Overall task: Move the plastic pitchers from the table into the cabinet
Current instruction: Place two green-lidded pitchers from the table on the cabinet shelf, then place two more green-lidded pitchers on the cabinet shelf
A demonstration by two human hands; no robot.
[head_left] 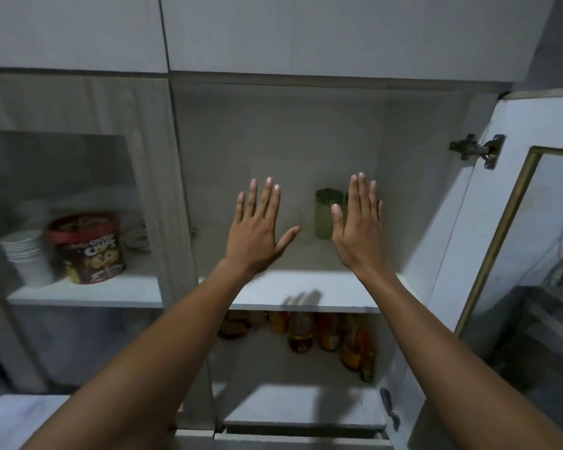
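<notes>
I face an open white cabinet with its upper shelf (302, 298) at chest height. My left hand (257, 228) and my right hand (359, 224) are both raised flat in front of that shelf, fingers spread, palms away from me, holding nothing. A green translucent plastic container (325, 212) stands at the back of the shelf, between the two hands; part of a second one is hidden behind my right hand. No table is in view.
The cabinet door (513, 222) hangs open at the right on a metal hinge (478, 151). Several bottles (301, 332) stand on the lower shelf. Behind the left glass door sit a snack tub (87, 248) and stacked white cups (27, 254).
</notes>
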